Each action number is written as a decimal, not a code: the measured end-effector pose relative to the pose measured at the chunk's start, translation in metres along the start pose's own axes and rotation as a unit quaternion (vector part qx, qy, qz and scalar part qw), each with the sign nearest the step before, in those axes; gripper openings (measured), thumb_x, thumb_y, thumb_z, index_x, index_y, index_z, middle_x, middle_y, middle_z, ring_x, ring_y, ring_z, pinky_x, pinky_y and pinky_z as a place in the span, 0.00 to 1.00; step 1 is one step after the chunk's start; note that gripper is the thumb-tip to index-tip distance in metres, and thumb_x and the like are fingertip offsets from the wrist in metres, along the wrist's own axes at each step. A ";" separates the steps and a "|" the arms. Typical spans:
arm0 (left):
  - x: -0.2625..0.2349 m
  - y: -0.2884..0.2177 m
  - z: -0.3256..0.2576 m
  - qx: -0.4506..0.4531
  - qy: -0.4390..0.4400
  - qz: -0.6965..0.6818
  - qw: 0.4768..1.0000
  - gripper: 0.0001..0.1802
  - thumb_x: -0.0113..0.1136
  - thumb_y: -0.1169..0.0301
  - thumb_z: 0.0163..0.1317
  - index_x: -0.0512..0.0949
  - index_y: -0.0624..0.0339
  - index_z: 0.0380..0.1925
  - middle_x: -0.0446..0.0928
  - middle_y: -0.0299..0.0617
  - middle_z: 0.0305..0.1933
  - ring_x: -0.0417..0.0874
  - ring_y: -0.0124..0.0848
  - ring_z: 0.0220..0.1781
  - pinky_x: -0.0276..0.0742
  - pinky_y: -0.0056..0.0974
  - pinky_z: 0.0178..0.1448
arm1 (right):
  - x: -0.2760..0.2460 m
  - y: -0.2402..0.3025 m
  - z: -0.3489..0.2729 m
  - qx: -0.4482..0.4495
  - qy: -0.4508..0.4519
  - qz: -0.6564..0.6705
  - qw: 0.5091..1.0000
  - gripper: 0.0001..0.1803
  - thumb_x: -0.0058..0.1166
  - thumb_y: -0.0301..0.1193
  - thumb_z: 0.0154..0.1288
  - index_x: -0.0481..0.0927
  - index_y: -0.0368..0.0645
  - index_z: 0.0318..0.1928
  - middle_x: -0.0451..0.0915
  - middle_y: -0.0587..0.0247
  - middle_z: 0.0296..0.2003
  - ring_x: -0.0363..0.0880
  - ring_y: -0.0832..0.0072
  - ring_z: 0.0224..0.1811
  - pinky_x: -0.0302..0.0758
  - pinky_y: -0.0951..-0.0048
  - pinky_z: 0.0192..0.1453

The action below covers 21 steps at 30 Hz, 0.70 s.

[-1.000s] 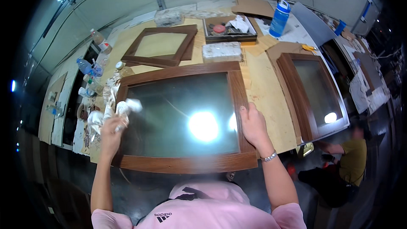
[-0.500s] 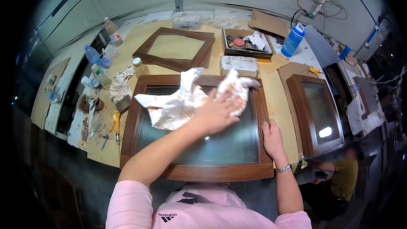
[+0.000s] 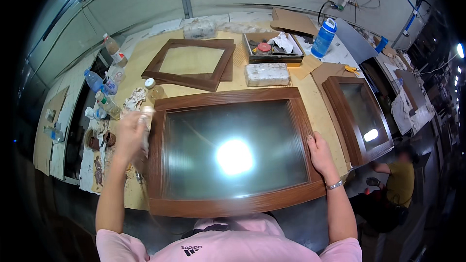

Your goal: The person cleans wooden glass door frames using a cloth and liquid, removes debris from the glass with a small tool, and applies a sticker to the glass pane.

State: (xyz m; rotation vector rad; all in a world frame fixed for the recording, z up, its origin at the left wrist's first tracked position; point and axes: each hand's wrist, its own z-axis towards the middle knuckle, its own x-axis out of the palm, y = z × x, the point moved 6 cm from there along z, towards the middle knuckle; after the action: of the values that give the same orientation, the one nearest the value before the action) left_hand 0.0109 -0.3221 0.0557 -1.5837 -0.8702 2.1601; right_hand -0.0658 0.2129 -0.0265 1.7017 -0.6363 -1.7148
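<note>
The right hand point(image 3: 321, 156) clamps the right edge of the brown, wood-framed rectangular glass panel point(image 3: 228, 138) on the tan worktable point(image 3: 138, 59), apparently steadying it; the left hand point(image 3: 130, 137) (blurred) bunches a whitish cloth point(image 3: 147, 111).

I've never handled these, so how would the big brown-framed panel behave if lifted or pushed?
The panel would probably stay stiff, since a broad frame borders all four sides. Its pane shows bright glare and looks like glass, so it may be fragile and slippery. Lying flat, it seems unlikely to roll.
</note>
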 end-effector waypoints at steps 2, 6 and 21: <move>0.038 -0.050 -0.018 0.130 0.079 0.079 0.985 0.19 0.62 0.64 0.65 0.81 0.62 0.53 0.80 0.50 0.55 0.78 0.44 0.59 0.69 0.49 0.65 | -0.005 -0.001 0.000 -0.010 -0.010 0.002 1.000 0.18 0.44 0.38 0.76 0.72 0.32 0.43 0.77 0.31 0.32 0.77 0.35 0.40 0.72 0.48 0.43; 0.054 -0.024 -0.011 0.207 0.020 0.299 0.931 0.21 0.62 0.60 0.64 0.81 0.52 0.56 0.74 0.34 0.69 0.69 0.43 0.71 0.53 0.59 0.76 | 0.000 0.010 0.002 -0.015 -0.001 0.013 1.000 0.18 0.43 0.37 0.77 0.72 0.30 0.44 0.77 0.32 0.31 0.76 0.36 0.38 0.72 0.50 0.42; 0.104 -0.095 -0.056 0.269 0.083 0.176 0.943 0.14 0.66 0.71 0.55 0.84 0.57 0.43 0.78 0.46 0.52 0.78 0.47 0.50 0.71 0.47 0.53 | -0.004 0.012 0.001 -0.037 0.020 -0.032 0.999 0.18 0.42 0.37 0.78 0.69 0.30 0.39 0.73 0.36 0.22 0.73 0.41 0.27 0.68 0.51 0.32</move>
State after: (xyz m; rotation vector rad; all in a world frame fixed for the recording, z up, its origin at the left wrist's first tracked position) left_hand 0.0201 -0.1737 0.0287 -1.6711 0.0750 2.1831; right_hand -0.0657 0.2074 -0.0146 1.7163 -0.4996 -1.7227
